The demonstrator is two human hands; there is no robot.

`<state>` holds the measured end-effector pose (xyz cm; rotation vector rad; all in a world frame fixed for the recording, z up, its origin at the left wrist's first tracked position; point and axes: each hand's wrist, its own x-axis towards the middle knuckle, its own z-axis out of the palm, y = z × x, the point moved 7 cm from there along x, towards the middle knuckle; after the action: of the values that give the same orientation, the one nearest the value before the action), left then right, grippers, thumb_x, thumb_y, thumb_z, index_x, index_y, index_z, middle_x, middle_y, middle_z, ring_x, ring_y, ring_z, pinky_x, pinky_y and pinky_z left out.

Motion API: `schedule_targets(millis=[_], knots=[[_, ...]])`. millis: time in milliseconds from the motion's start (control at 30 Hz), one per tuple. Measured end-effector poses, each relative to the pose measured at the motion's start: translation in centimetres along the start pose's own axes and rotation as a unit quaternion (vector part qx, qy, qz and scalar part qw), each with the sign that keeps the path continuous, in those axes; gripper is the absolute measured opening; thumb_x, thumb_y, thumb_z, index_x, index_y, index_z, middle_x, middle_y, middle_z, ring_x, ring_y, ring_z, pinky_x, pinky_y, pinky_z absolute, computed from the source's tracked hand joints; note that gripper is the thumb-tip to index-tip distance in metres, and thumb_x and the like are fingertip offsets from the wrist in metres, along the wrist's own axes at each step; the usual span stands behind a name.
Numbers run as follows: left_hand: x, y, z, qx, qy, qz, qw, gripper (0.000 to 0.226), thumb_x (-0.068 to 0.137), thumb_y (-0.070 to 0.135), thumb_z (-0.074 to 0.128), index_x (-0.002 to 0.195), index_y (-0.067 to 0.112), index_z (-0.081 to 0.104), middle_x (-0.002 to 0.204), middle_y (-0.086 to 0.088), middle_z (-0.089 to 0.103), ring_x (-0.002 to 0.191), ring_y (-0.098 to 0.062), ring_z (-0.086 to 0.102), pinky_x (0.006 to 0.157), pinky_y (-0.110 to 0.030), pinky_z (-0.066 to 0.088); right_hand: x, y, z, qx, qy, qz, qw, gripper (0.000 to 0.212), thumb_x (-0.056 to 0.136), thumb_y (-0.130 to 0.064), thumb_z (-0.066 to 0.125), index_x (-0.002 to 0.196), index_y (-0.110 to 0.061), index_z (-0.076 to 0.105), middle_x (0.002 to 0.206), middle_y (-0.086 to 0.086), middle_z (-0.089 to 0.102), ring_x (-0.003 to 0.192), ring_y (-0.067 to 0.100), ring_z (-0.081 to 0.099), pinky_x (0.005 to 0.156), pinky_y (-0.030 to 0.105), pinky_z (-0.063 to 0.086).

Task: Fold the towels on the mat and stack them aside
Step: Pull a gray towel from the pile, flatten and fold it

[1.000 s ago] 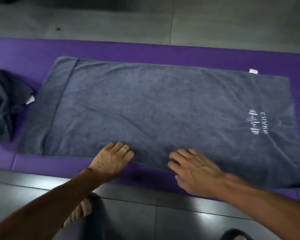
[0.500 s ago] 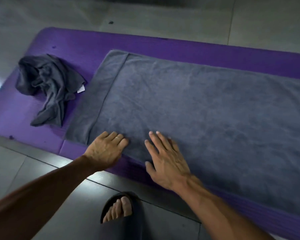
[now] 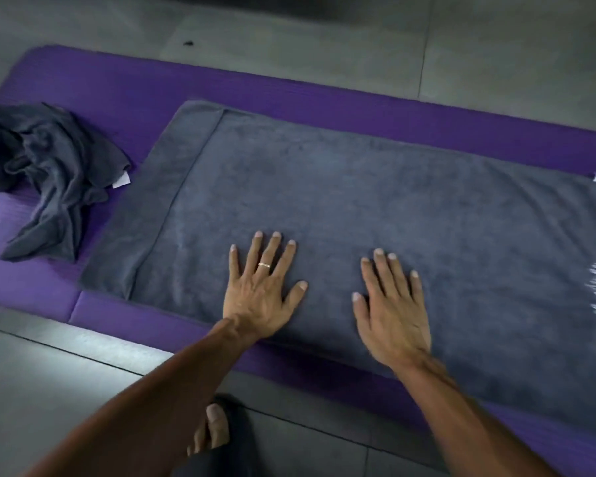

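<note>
A large grey towel (image 3: 358, 187) lies spread flat on the purple mat (image 3: 255, 91), with a white logo near its right end and a small white tag at its far right corner. My left hand (image 3: 260, 290), wearing a ring, lies flat on the towel's near edge with fingers straight and spread. My right hand (image 3: 391, 308) presses flat on the towel a little to the right, fingers straight. A second grey towel (image 3: 45, 173) sits crumpled on the mat's left end, apart from both hands.
Grey floor tiles (image 3: 66, 366) surround the mat. My foot in a dark sandal (image 3: 217, 432) stands on the floor just in front of the mat's near edge, under my left forearm.
Both hands have slid further onto the towel from its near edge, and their fingers have spread flat. The view shifted slightly right, bringing the logo back in.
</note>
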<state>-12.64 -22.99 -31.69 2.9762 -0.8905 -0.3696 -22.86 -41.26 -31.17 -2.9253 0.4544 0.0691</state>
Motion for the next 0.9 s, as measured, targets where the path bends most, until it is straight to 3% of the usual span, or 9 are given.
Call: schedule_targets(millis=[133,233,300,433,533,600,700,833,900], knots=[[0.5,3.8,-1.1,-0.027,0.035,0.055,0.998,0.071,0.088,0.049,0.036,0.147,0.009,0.037,0.155,-0.013,0.031,0.145,-0.036,0.021,0.112,-0.066,0.017,-6.0,12.4,-2.2,-0.028,0.026,0.158,0.987,0.065,0.095,-0.043,0.025,0.147,-0.008,0.039,0.156,0.016,0.030,0.144,0.034,0.028,0.113,0.059,0.026],[2.0,14.5,-1.2,-0.059,0.051,0.213,0.974,0.061,0.091,0.037,0.036,0.146,0.012,0.040,0.155,-0.007,0.033,0.146,-0.030,0.023,0.112,-0.061,0.023,-6.3,14.7,-3.2,-0.007,0.052,0.155,0.987,0.062,0.095,-0.040,0.030,0.145,-0.005,0.043,0.154,0.018,0.034,0.141,0.035,0.033,0.111,0.058,0.030],[3.3,20.8,-0.8,-0.061,0.033,0.256,0.964,0.059,0.094,0.038,0.032,0.149,0.016,0.035,0.158,-0.003,0.027,0.147,-0.028,0.018,0.115,-0.060,0.017,-5.5,14.6,-3.6,0.037,0.086,0.153,0.984,0.060,0.095,-0.037,0.032,0.144,-0.004,0.044,0.153,0.018,0.036,0.140,0.034,0.036,0.112,0.054,0.031],[5.1,24.8,0.9,0.011,-0.003,0.203,0.979,0.070,0.093,0.059,0.014,0.155,0.027,0.009,0.163,0.002,0.005,0.149,-0.026,-0.006,0.115,-0.060,-0.009,-8.5,19.8,-3.1,0.001,0.045,0.204,0.978,0.059,0.096,-0.038,0.029,0.147,-0.012,0.039,0.156,0.010,0.033,0.144,0.027,0.030,0.114,0.052,0.027],[5.3,24.4,1.4,0.036,0.003,0.194,0.980,0.073,0.090,0.062,0.011,0.154,0.027,0.013,0.162,0.002,0.011,0.149,-0.027,0.000,0.114,-0.060,-0.006,-14.6,28.4,-3.7,-0.011,0.033,0.355,0.934,0.062,0.096,-0.045,0.018,0.152,-0.022,0.029,0.160,0.007,0.023,0.148,0.026,0.021,0.116,0.056,0.019],[5.3,25.1,0.5,0.016,0.022,0.202,0.979,0.072,0.090,0.056,0.020,0.151,0.019,0.028,0.159,-0.006,0.024,0.148,-0.031,0.012,0.114,-0.062,0.002,-17.2,32.2,-4.6,-0.003,0.024,0.405,0.914,0.066,0.095,-0.049,0.012,0.154,-0.022,0.023,0.162,0.007,0.019,0.149,0.026,0.015,0.118,0.055,0.016],[5.7,28.8,-0.2,-0.008,0.033,0.248,0.968,0.067,0.089,0.045,0.026,0.143,0.009,0.043,0.152,-0.011,0.037,0.145,-0.031,0.024,0.115,-0.061,0.014,-15.8,32.2,-5.8,-0.023,0.052,0.396,0.916,0.066,0.094,-0.045,0.018,0.149,-0.012,0.036,0.158,0.014,0.027,0.146,0.032,0.022,0.117,0.056,0.020],[6.3,33.3,0.8,-0.002,0.006,0.267,0.964,0.071,0.093,0.053,0.015,0.153,0.016,0.023,0.161,-0.004,0.018,0.149,-0.026,0.005,0.118,-0.058,0.002,-11.1,26.2,-4.7,0.020,0.055,0.212,0.976,0.057,0.095,-0.042,0.032,0.145,-0.016,0.041,0.157,0.009,0.030,0.146,0.028,0.025,0.116,0.049,0.021],[6.5,33.7,1.3,0.022,-0.002,0.259,0.966,0.071,0.093,0.056,0.009,0.155,0.021,0.010,0.163,0.000,0.007,0.150,-0.023,-0.005,0.118,-0.056,-0.004,-11.4,27.6,-4.3,0.002,0.027,0.195,0.980,0.060,0.096,-0.047,0.030,0.151,-0.023,0.032,0.161,0.004,0.022,0.148,0.023,0.018,0.119,0.049,0.015]])
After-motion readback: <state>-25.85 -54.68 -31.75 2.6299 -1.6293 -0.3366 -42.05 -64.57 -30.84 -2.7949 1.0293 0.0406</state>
